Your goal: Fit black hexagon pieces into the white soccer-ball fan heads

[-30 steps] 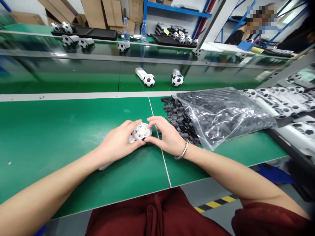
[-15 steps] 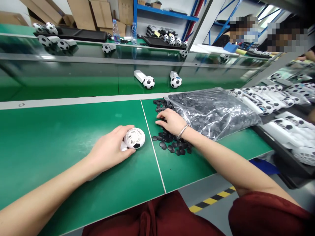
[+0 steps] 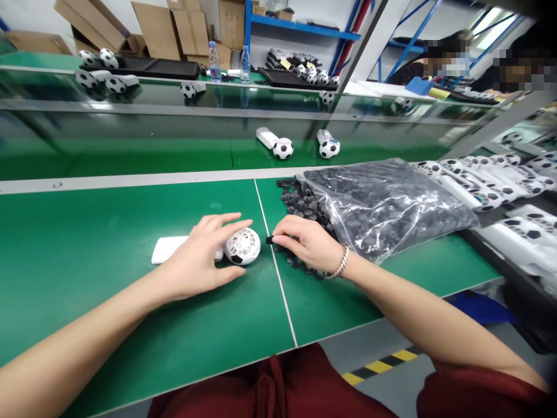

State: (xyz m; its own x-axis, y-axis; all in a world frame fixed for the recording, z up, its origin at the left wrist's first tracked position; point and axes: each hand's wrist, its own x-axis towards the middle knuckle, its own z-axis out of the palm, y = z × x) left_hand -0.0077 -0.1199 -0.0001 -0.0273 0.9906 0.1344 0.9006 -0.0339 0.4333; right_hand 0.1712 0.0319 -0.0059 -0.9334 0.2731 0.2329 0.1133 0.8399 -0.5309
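A white hand-held fan with a football-patterned round head [image 3: 242,246] and a white handle [image 3: 167,249] lies flat on the green table [image 3: 87,232]. My left hand [image 3: 204,255] rests on it, fingers stretched over the head and neck. My right hand [image 3: 304,241] pinches a small black hexagonal piece [image 3: 269,239] between thumb and fingers, just right of the fan head. Loose black pieces [image 3: 300,200] lie in a pile behind and under that hand, spilling from a clear plastic bag [image 3: 383,203].
Two finished football fans [image 3: 282,148] [image 3: 328,148] lie on the conveyor belt beyond the table. Trays of white fans [image 3: 500,186] stand at the right. Two water bottles [image 3: 214,61], black trays and more fans sit on the far bench. Other people are at the back right.
My right hand came back from the pile of black pieces to the fan head, now pinching one piece. My left hand has spread out flat over the fan, and its handle now shows.
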